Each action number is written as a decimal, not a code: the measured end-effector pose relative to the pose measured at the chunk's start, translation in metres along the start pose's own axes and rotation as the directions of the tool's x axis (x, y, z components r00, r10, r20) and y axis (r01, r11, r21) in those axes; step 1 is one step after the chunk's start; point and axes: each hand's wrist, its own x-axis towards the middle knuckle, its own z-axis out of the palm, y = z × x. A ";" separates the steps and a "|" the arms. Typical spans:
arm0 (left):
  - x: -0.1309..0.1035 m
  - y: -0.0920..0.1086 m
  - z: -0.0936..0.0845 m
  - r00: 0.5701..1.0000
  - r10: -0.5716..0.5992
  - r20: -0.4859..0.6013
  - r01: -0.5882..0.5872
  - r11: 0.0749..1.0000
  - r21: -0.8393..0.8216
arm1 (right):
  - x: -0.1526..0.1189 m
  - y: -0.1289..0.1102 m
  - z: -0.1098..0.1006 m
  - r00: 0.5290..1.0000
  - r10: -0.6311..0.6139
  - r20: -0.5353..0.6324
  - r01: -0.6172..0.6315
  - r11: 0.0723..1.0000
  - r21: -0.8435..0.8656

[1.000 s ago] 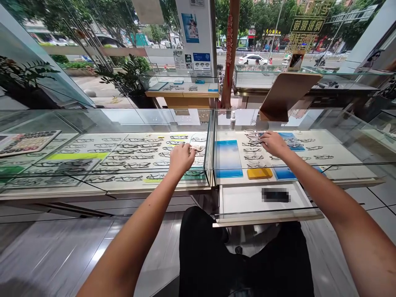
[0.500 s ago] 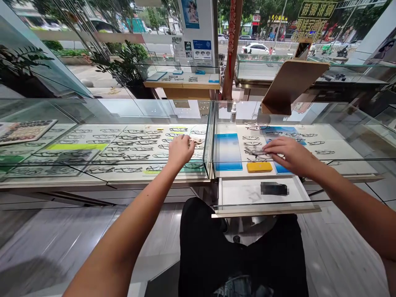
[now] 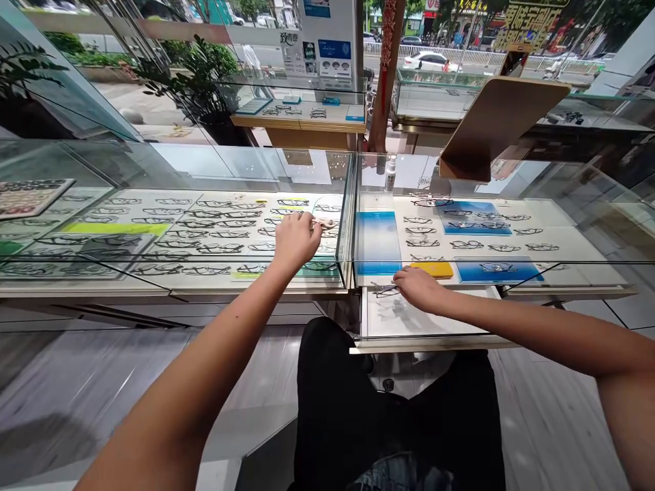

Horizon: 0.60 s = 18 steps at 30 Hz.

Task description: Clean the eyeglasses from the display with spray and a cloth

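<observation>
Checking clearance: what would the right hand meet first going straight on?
Past the thin-framed eyeglasses it holds, the right hand would likely meet the flat blue rectangular sheet first; depth unclear, might pass over.

It was an optical shop: rows of spectacle frames (image 3: 224, 224) lay in glass display cases (image 3: 588, 235) spanning nine o'clock to three, a smaller case (image 3: 301, 125) near twelve showed more eyewear (image 3: 317, 112), posters (image 3: 335, 58) hung at twelve, and gold lettering (image 3: 529, 24) past one fronted a street (image 3: 269, 56) with cars (image 3: 428, 61).

Daylit windows (image 3: 527, 26) (a road (image 3: 260, 37) outside) stand beyond the grey floor (image 3: 552, 416).
</observation>
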 end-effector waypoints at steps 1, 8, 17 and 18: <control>0.001 0.000 0.000 1.000 -0.002 0.004 0.002 1.000 -0.002 | 0.015 0.005 0.004 1.000 0.024 0.001 -0.024 0.999 -0.030; 0.001 0.001 -0.002 1.000 -0.010 0.019 0.011 1.000 -0.004 | 0.109 0.043 0.020 0.989 0.140 -0.042 -0.145 0.977 -0.159; 0.001 -0.001 -0.002 1.000 -0.004 0.030 0.004 1.000 -0.028 | 0.169 0.066 0.032 0.985 0.148 -0.088 -0.164 0.962 -0.217; 0.001 -0.001 -0.003 1.000 -0.004 0.030 0.005 1.000 -0.029 | 0.172 0.066 0.032 0.986 0.146 -0.086 -0.162 0.962 -0.218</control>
